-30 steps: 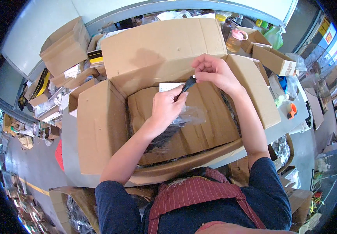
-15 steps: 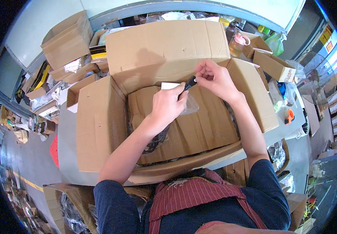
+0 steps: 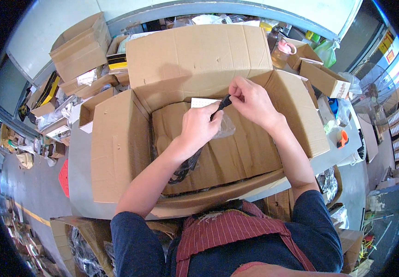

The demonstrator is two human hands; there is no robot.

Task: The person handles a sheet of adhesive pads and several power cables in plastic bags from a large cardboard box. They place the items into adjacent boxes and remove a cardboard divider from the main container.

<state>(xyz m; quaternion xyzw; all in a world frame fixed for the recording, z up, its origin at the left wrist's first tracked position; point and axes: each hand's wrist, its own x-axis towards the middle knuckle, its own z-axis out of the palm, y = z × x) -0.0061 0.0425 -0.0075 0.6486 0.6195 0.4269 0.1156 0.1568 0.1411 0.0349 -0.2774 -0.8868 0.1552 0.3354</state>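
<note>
The large open carton [image 3: 114, 152] stands on the grey table [image 3: 80, 184], with its far flap upright and its left and right flaps spread outward. Inside, a brown cardboard sheet [image 3: 250, 152] covers the contents; dark material shows along its edges. A white card [image 3: 202, 102] and clear film [image 3: 227, 127] show beside the left hand [image 3: 199, 122]. The black strip-like item [image 3: 225, 101] is above the sheet, toward the carton's far wall. The left hand is closed around it; the right hand [image 3: 255, 104] has curled fingers at its upper end, but whether they grip it cannot be told.

An orange object [image 3: 342, 138] lies near the table's right edge. A pink-lidded jug [image 3: 282, 51] stands beyond the carton's far-right corner. A fan [image 3: 371, 92] stands farther right.

Compared with half a second earlier, the right hand is lower and the item's pale tip is hidden.
</note>
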